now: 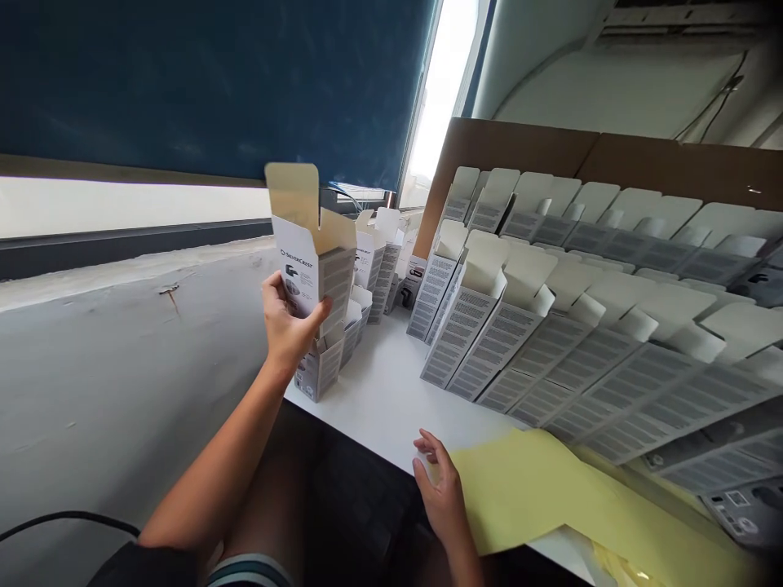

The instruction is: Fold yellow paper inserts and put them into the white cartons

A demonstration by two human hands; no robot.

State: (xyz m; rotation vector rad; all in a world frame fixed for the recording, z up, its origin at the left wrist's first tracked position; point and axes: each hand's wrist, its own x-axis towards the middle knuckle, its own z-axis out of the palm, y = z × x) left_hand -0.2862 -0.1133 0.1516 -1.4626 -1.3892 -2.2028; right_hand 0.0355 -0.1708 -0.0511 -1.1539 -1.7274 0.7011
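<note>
My left hand [290, 326] is wrapped round an upright SilverCrest box [299, 265], white with a grey printed side and its top flaps up. Below and behind that box, another open box [319, 371] stands at the left end of the white table [385, 367]. My right hand [439, 485] is over the table's front edge, fingers apart and holding nothing. Just to its right lies a yellow sheet [526, 481]. Long rows of open-topped boxes [471, 334] fill the right side, flaps raised.
More open boxes [370, 257] stand behind the held one, beside the wall [152, 367]. A brown cardboard sheet [526, 147] rises behind the rows. A dark blue blind [214, 81] hangs over the window. A black cable [73, 515] runs at the lower left.
</note>
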